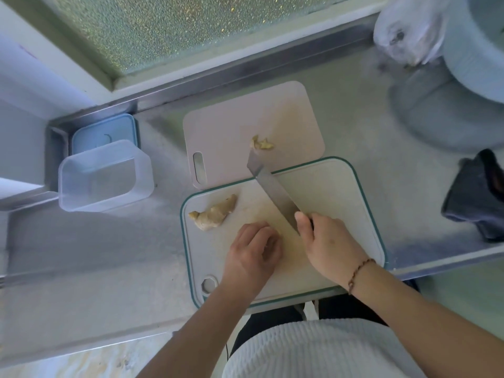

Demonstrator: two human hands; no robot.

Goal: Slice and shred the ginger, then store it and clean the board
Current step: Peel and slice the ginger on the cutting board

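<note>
While the clear container (pixel 105 175) is waiting open on the left of the desk (pixel 354 126), with its blue lid (pixel 106 130) lying just behind it, the cutting is going on at the near board (pixel 338 192). The big ginger piece (pixel 214 212) is lying untouched at that board's left edge. Just right of it, the left hand (pixel 252 255) is curling its fingers down over something on the board; what it is pinning I cannot tell, since the fingers are hiding it, though a smaller bit of ginger seems likely. Further right, the right hand (pixel 326 242) is wrapping tight round the handle of the knife (pixel 272 186), thumb riding up by the blade, and the blade is pointing away towards the far board (pixel 231 132), where a few ginger scraps (pixel 261 143) are sitting near its tip.

To do this well, I reckon the left fingertips should be tucking back behind the knuckles, the blade coming down flat against them, slices kept thin and even so they stack for shredding. The risk is the piece rolling, so a flat side down is looking wise.
</note>
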